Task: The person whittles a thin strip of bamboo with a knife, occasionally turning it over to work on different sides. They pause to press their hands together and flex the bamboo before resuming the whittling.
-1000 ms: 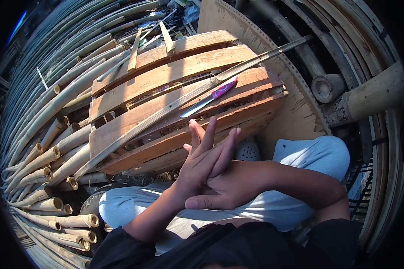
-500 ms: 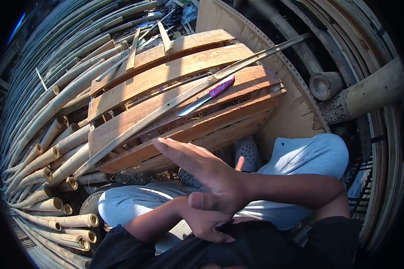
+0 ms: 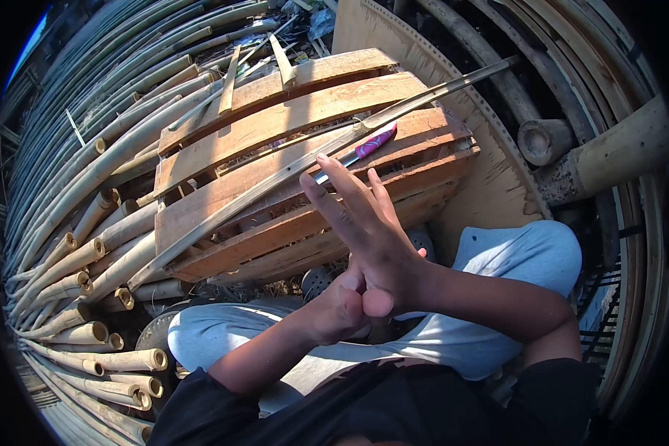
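My right hand is raised with its fingers spread, and nothing shows between them. Against its heel rests my left hand, whose thumb shows while most of its fingers are hidden behind the right hand. Just past my fingertips, a knife with a pink and purple handle lies on a slatted wooden crate, its blade partly covered by my right hand. A long split bamboo strip crosses the crate diagonally, beside the knife.
Many bamboo poles are stacked along the left. Two short wood pieces lie at the crate's far edge. A curved plywood sheet and a thick bamboo post stand at the right. My knees are below the crate.
My right hand has turned upward and its fingers have spread, now overlapping the knife blade. My left hand has moved up, its thumb now beside the right thumb. The view has shifted slightly.
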### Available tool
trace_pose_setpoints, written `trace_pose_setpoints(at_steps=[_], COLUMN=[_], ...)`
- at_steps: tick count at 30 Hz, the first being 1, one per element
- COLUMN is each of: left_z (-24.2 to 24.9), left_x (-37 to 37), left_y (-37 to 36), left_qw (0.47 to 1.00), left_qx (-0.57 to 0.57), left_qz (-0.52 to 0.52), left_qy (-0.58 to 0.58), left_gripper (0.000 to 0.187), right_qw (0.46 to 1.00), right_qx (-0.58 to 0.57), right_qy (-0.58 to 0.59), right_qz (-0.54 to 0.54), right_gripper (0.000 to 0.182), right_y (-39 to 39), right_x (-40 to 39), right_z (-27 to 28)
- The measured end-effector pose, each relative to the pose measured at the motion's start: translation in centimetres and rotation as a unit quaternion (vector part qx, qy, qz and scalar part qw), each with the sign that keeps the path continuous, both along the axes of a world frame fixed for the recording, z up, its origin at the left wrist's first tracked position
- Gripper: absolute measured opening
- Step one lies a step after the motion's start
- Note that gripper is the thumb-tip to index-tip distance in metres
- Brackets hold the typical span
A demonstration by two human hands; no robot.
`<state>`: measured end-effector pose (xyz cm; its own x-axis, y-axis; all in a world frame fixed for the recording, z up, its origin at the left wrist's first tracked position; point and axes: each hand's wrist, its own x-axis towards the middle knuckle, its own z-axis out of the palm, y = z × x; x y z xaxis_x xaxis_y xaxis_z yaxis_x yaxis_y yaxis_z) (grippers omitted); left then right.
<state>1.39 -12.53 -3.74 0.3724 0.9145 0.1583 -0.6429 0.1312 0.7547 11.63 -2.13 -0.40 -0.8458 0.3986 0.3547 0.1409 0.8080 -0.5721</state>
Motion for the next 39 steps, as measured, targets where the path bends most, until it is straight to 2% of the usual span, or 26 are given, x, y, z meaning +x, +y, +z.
trace_pose_setpoints(at_steps=[1,2,4,6,9,11,12,13,15,16,17,19,20,21,23,24,25,26,27,28,29,30,31,33,34,39], left_z=[-0.1,0.1,0.6,0.6,1.8,1.0,0.7,0.6,0.5,1.6,1.3,1.5,2.1,0.4,1.8,2.2,2.8,2.4,2.0,2.0,2.0,2.7,2.7,2.6,1.4,0.2], left_x=[-0.5,-1.0,-1.2,-1.3,-1.1,-0.8,-0.8,-0.7,-0.5,-0.6,-0.8,-1.4,-2.2,-4.5,-4.9,-5.4,-6.2,-7.2,-8.1,-8.8,-9.6,-10.6,-10.8,-11.2,-11.5,-12.8], left_y=[0.1,0.2,0.3,0.2,0.0,-0.2,-0.3,-0.4,-0.3,-0.4,-0.1,0.6,0.7,0.9,1.1,1.0,0.9,0.8,0.6,0.7,0.9,1.0,1.3,1.6,1.7,1.6], left_qw=[1.000,0.999,0.997,0.985,0.983,0.989,0.992,0.993,0.990,0.986,0.986,0.989,0.984,0.967,0.977,0.975,0.953,0.919,0.875,0.795,0.693,0.621,0.621,0.532,0.567,0.594], left_qx=[0.001,-0.031,-0.064,-0.147,-0.173,-0.147,-0.120,-0.119,-0.083,-0.098,-0.097,-0.049,-0.058,-0.103,-0.102,-0.098,-0.069,-0.054,-0.037,0.043,0.122,0.170,0.171,0.159,0.123,0.115], left_qz=[0.000,-0.026,-0.051,-0.082,-0.042,-0.030,-0.018,-0.020,0.007,0.020,0.020,0.020,0.015,-0.078,0.095,0.154,0.215,0.289,0.360,0.434,0.498,0.491,0.494,0.473,0.483,0.461], left_qy=[-0.001,-0.004,-0.008,-0.045,-0.042,-0.014,0.017,0.016,0.110,0.132,0.132,0.138,0.170,0.219,0.163,0.129,0.202,0.264,0.322,0.421,0.508,0.587,0.584,0.684,0.656,0.650], left_gripper=[0.140,0.142,0.145,0.148,0.144,0.142,0.140,0.140,0.138,0.140,0.140,0.134,0.129,0.117,0.098,0.079,0.073,0.060,0.046,0.035,0.025,0.034,0.034,0.045,0.038,0.035], right_qw=[0.999,0.999,0.999,1.000,0.999,0.997,0.995,0.995,0.988,0.990,0.990,0.992,0.987,0.996,0.991,0.986,0.978,0.977,0.961,0.940,0.939,0.935,0.930,0.923,0.918,0.920], right_qx=[0.042,0.044,0.028,0.011,0.008,0.007,0.046,0.047,0.117,0.094,0.096,0.095,0.135,0.077,0.131,0.161,0.193,0.195,0.247,0.299,0.302,0.317,0.333,0.357,0.366,0.356], right_qy=[-0.012,-0.022,-0.020,-0.017,-0.009,-0.031,-0.031,-0.032,0.015,0.008,0.007,-0.040,-0.070,-0.012,-0.005,-0.014,-0.022,-0.022,-0.062,-0.101,-0.103,-0.117,-0.132,-0.122,-0.129,-0.134], right_qz=[0.019,0.016,0.011,0.007,0.039,0.074,0.079,0.078,0.099,0.105,0.104,0.077,0.059,0.052,0.000,-0.040,-0.080,-0.080,-0.107,-0.133,-0.132,-0.107,-0.083,-0.075,-0.082,-0.094], right_gripper=[0.133,0.123,0.117,0.111,0.106,0.090,0.098,0.098,0.085,0.071,0.071,0.081,0.098,0.097,0.071,0.065,0.059,0.059,0.053,0.048,0.048,0.045,0.043,0.040,0.039,0.034], right_y=[0.0,0.0,0.0,0.1,0.1,-0.2,-0.1,0.0,-0.1,-0.2,-0.1,-0.1,0.3,1.0,2.9,4.0,5.0,5.6,6.2,6.6,6.9,7.2,7.4,7.4,7.6,9.1], right_x=[0.0,-0.1,-0.3,-0.4,-0.2,-0.1,-0.4,-0.5,-0.5,-0.4,-0.2,0.1,-0.2,-0.1,0.2,0.2,0.2,0.3,0.4,0.5,0.7,0.9,1.0,0.9,0.8,1.0], right_z=[-0.4,-0.5,-0.8,-1.4,-1.9,-1.5,-2.5,-3.2,-3.7,-3.4,-3.0,-2.1,-2.9,-1.6,0.4,0.2,-0.1,-0.6,-1.1,-1.4,-1.6,-1.6,-1.4,-1.2,-1.5,-2.2])
